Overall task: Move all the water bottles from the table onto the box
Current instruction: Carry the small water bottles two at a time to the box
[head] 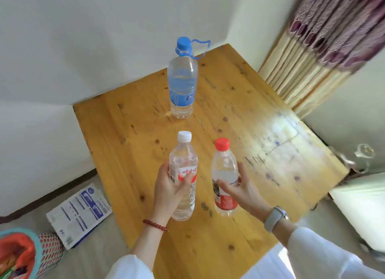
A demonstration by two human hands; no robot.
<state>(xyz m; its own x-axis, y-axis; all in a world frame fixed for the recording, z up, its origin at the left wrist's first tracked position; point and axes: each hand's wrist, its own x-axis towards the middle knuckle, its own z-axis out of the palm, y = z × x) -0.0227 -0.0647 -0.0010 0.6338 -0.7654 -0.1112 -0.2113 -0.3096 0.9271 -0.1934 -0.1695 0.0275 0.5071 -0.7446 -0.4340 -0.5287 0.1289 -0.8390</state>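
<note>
- The clear plastic water bottle with a white cap (183, 174) is at the near middle of the wooden bench (260, 137). The left hand (168, 187) has its grip closed round the labelled waist, thumb across the label.
- The clear plastic water bottle with a red cap and red label (225, 174) is just to the right of it. The right hand (239, 187) curls round its middle from the right, with the fingers behind the body and the thumb in front.
- Whether either base is touching the bench or is lifted off it cannot be told.
- The tall clear plastic bottle with a blue cap, blue carry loop and blue label (183, 85) stands upright and ungripped at the far middle of the bench.
- Step in hand, as judged: pick-up of the two near bottles, one per hand. None is on the box yet.
- The white printed cardboard box (80, 215) lies on the floor to the near left, below the bench. The next move calls for carrying both bottles left and down and setting them upright on its top face.
- Contents: all three bottles appear to hold clear water. A woven basket (50, 249) at the near left corner holds orange and coloured items that cannot be made out.
</note>
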